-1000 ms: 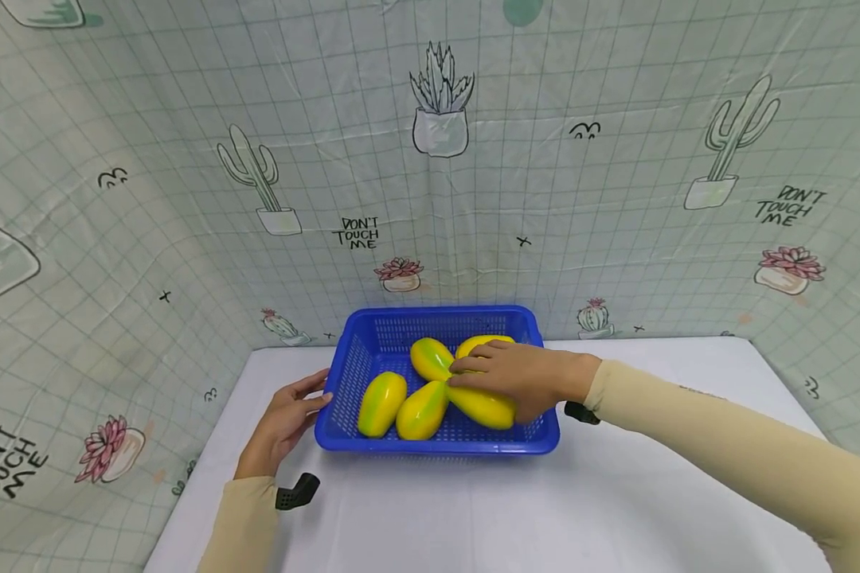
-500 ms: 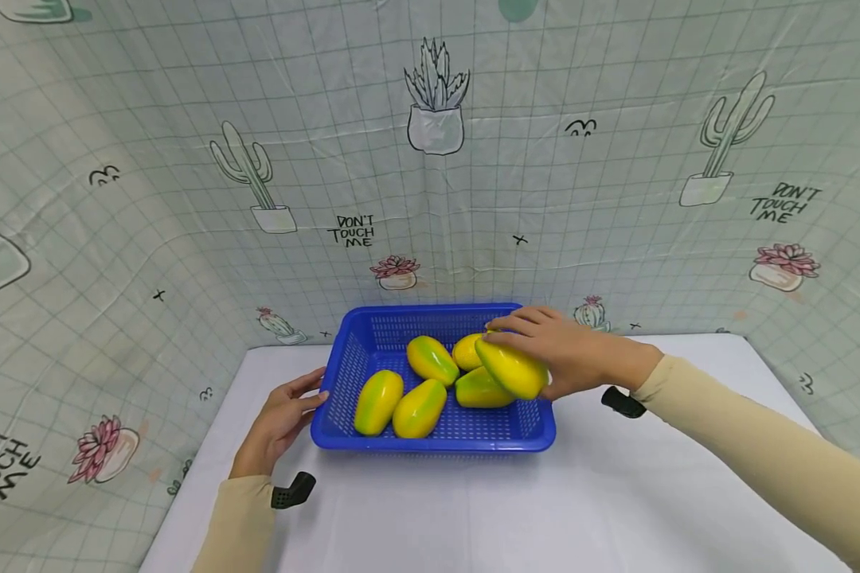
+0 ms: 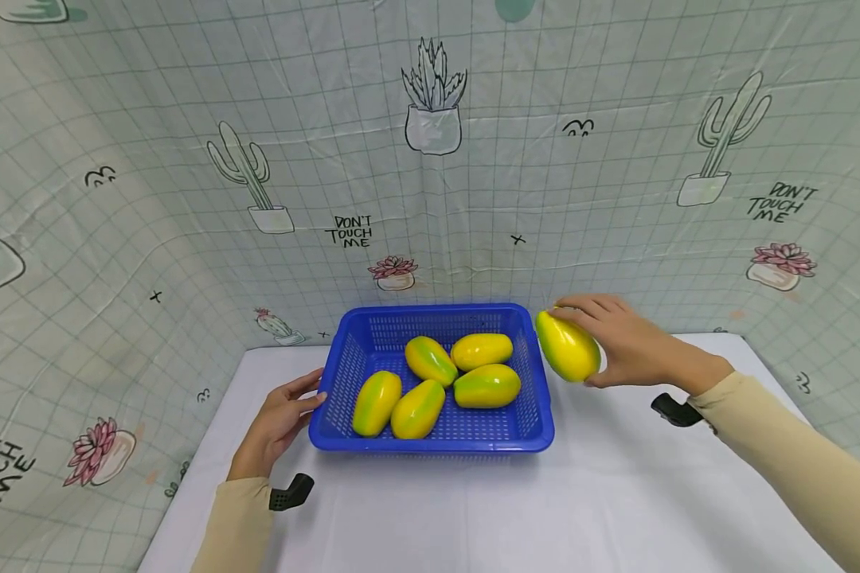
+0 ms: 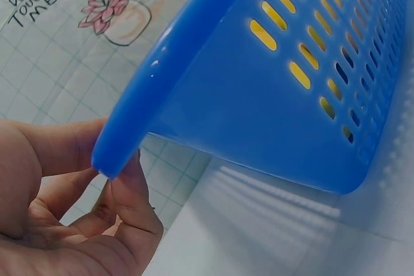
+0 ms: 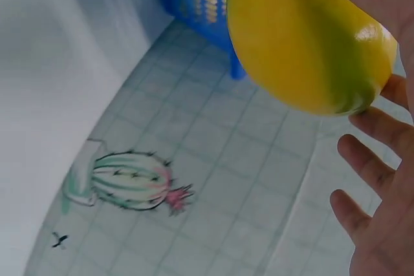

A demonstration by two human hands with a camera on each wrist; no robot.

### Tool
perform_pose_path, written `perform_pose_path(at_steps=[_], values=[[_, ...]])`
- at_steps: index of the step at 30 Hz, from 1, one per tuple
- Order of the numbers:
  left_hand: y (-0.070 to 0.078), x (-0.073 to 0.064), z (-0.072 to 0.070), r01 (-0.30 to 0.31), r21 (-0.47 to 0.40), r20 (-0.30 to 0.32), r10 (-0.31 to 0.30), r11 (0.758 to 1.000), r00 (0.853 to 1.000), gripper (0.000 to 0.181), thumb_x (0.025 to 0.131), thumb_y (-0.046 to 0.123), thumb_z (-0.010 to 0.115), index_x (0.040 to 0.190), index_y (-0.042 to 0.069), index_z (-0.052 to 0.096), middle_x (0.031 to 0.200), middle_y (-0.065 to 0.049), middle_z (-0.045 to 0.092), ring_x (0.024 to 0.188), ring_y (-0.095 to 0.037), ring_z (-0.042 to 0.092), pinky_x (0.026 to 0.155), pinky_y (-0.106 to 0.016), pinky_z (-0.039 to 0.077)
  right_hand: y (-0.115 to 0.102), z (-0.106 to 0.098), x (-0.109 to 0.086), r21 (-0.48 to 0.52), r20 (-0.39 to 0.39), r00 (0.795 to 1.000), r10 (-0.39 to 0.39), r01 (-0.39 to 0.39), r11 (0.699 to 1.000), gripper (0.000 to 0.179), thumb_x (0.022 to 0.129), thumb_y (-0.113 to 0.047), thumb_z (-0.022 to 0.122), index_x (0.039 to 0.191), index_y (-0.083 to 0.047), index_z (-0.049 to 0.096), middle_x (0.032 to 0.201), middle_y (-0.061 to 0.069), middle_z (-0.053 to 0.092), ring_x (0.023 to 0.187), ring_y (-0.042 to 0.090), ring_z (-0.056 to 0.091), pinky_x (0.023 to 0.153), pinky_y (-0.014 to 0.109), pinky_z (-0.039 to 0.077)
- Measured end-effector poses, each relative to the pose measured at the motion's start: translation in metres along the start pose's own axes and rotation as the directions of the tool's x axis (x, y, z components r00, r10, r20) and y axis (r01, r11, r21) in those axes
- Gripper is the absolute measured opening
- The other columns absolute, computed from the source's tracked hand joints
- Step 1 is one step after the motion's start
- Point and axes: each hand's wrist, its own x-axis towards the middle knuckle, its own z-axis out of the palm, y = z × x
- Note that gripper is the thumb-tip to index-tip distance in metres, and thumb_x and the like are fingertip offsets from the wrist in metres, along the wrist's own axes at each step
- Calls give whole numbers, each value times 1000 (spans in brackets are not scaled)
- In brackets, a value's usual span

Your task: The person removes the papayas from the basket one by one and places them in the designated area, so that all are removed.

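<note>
A blue plastic basket [image 3: 430,444] with slotted walls stands on the white table and holds several yellow-green mangoes [image 3: 487,386]. My left hand [image 3: 283,422] pinches the rim at the basket's left end; in the left wrist view the thumb is on one side of the rim [image 4: 158,69] and fingers on the other. My right hand [image 3: 627,342] holds one more mango [image 3: 569,348] between thumb and fingers, just outside the basket's right end. In the right wrist view this mango [image 5: 304,43] shows its green streak, and the lower fingers spread away from it.
A cloth backdrop [image 3: 473,199] with a grid and cactus drawings rises behind and at both sides. White cloth covers the table [image 3: 430,509]. A black wrist camera [image 3: 292,492] sits at the left wrist, another camera [image 3: 677,410] at the right.
My right hand has gripped a mango in the basket, lifted it and carried it right, past the rim. My left hand has stayed at the basket's left rim.
</note>
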Motion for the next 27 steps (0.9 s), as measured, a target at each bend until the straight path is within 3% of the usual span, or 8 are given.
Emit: perform_pose_path(at_steps=[6, 16, 27], values=[[0, 1, 1, 3, -4, -7, -3, 1000, 1000, 58, 106, 0, 60, 161, 2, 41, 160, -26, 39, 102, -9, 63, 84, -15, 56, 20, 8, -25, 21, -31, 996, 85, -84, 996, 108, 57, -18, 103, 150, -4, 50, 150, 20, 51, 133, 45, 47, 109, 70, 37], [0, 1, 2, -5, -14, 13, 5, 1000, 1000, 58, 106, 0, 59, 161, 1, 41, 159, -26, 39, 99, -9, 64, 84, -16, 56, 43, 27, -62, 36, -49, 977, 209, -207, 978, 106, 58, -23, 103, 148, -1, 52, 143, 22, 54, 128, 47, 49, 102, 74, 39], [1, -1, -1, -19, -38, 43, 21, 999, 999, 59, 107, 1, 58, 162, 0, 38, 161, -27, 36, 96, -5, 64, 84, -16, 57, 56, 42, -81, 60, 18, 941, 338, -338, 939, 104, 62, -27, 103, 147, 4, 50, 143, 27, 52, 125, 52, 50, 102, 73, 38]])
